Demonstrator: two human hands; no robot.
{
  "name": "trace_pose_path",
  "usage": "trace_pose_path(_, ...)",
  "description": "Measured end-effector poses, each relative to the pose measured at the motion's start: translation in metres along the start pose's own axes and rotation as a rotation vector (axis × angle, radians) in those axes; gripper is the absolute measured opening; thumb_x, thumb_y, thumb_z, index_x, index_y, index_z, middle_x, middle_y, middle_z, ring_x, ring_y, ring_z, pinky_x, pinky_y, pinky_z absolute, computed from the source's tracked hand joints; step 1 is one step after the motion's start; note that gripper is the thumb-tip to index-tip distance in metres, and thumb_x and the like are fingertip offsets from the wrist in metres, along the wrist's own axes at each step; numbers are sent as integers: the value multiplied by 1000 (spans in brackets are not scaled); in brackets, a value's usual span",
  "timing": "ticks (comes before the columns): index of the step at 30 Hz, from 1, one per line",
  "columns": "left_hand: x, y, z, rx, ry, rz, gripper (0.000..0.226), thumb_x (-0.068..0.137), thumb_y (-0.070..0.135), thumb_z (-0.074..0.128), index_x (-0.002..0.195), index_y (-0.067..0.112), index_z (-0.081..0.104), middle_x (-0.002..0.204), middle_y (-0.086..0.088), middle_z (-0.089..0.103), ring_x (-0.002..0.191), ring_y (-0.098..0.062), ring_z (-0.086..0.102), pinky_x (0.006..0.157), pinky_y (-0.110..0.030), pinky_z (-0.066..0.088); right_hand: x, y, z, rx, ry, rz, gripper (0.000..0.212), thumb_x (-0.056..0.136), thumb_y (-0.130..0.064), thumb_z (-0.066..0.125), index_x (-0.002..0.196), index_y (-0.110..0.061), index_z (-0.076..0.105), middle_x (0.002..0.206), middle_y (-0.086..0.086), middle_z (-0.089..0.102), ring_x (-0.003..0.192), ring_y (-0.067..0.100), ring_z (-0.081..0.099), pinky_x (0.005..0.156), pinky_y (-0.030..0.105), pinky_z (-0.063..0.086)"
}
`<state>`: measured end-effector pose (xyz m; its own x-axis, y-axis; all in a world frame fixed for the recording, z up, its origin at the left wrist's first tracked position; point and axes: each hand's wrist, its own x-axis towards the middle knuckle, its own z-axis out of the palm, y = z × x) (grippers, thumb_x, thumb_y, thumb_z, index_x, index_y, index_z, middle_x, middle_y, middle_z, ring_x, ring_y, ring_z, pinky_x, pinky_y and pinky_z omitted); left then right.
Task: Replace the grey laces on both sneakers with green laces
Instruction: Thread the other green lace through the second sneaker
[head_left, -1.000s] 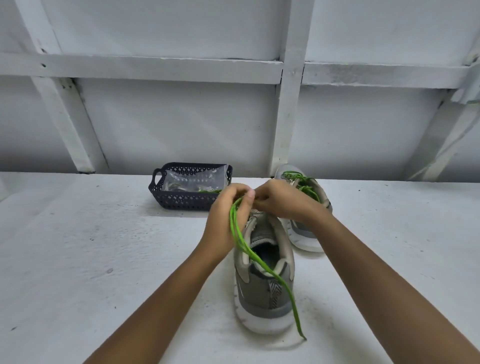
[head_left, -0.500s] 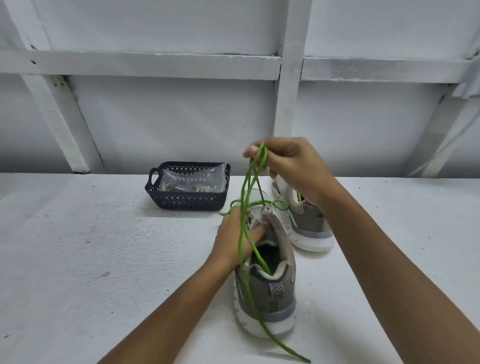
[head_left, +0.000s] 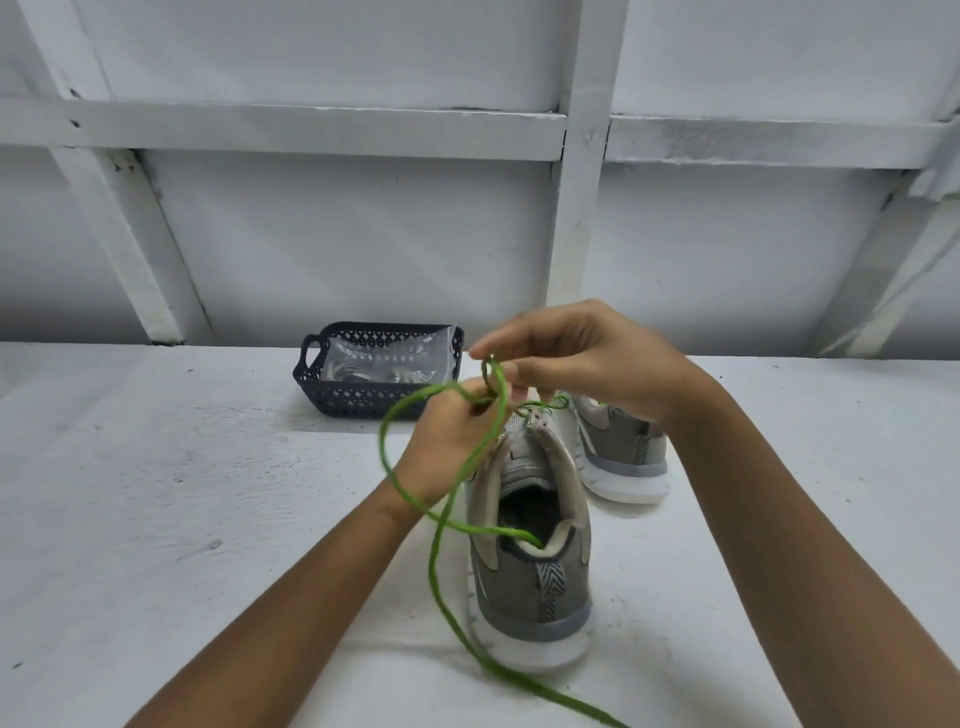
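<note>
A grey sneaker (head_left: 535, 577) stands heel toward me at the middle of the white table. A green lace (head_left: 435, 551) runs from its eyelets, loops over the heel and trails off the near edge. My left hand (head_left: 451, 441) grips the lace just above the tongue. My right hand (head_left: 582, 358) pinches a small loop of the same lace above the left hand. The second grey sneaker (head_left: 621, 452) sits behind, partly hidden by my right wrist, with green lace showing at its front.
A dark perforated basket (head_left: 311, 384) holding a clear plastic bag stands at the back, left of the sneakers. A white panelled wall with beams rises behind the table (head_left: 156, 493).
My right hand has come down from its raised pull to just above the left hand. The lace, earlier drawn straight up, now hangs in a wide slack loop to the left.
</note>
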<state>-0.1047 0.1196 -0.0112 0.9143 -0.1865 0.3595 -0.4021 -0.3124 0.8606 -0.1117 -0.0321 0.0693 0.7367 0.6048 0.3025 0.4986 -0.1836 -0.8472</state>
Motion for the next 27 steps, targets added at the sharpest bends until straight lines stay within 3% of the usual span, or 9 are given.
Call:
trace_pose_path(4,-5,3,-7,60,94,55,17,92,21,58,90,9,69,73,-9,65,66,-14,57,61,-18,41,0,29,-8,-298,242,260,15,87,-13,65,97,-25,67,65,-12,63,58,0,57,59,20,44)
trace_pose_path(7,-6,3,-4,36,103,91,13,92,18,59,89,10,68,71,-5,63,64,-7,52,62,-18,40,2,45,-1,-577,69,406,19,86,-26,67,102,-36,65,65,-10,60,58,4,51,53,12,36)
trace_pose_path(9,-6,2,2,26,107,103,9,91,15,59,88,14,68,72,5,60,65,0,52,64,-13,40,5,48,8,-614,23,395,20,86,-26,66,74,-41,59,63,-2,56,62,12,47,54,20,34)
trace_pose_path(12,-10,-4,10,-46,123,126,16,89,12,62,95,27,63,83,8,63,75,4,57,70,-8,41,11,54,13,-656,84,374,21,88,-15,58,69,-21,67,71,16,62,67,17,46,60,31,33)
trace_pose_path(15,-19,-15,25,-59,100,-41,45,84,17,68,109,44,41,91,12,58,85,3,60,74,-10,43,12,60,11,-609,146,358,17,88,-10,57,91,-12,74,64,6,60,63,14,48,60,28,36)
trace_pose_path(19,-17,-27,34,25,24,-268,45,77,33,70,112,17,47,107,-2,55,108,-21,56,94,-40,46,12,60,7,-431,260,289,12,88,-18,65,93,-13,75,67,0,66,62,6,54,62,22,44)
trace_pose_path(22,-14,-23,33,167,3,-280,48,67,50,60,100,14,56,103,-5,59,98,-21,57,85,-38,48,14,49,2,-253,348,178,11,85,-25,68,80,-18,74,67,2,66,61,4,52,60,19,42)
trace_pose_path(25,-13,-23,34,158,-12,-236,28,80,40,64,77,14,56,80,-5,59,83,-26,60,70,-34,46,16,32,1,-173,368,64,12,86,-23,68,76,-24,73,62,-5,63,52,-4,50,53,6,35)
trace_pose_path(27,-12,-26,35,169,-39,-243,32,82,41,63,72,13,51,83,-16,59,83,-31,60,71,-36,47,15,25,2,-133,369,14,10,87,-22,67,80,-20,75,62,-7,64,55,-3,52,53,6,36)
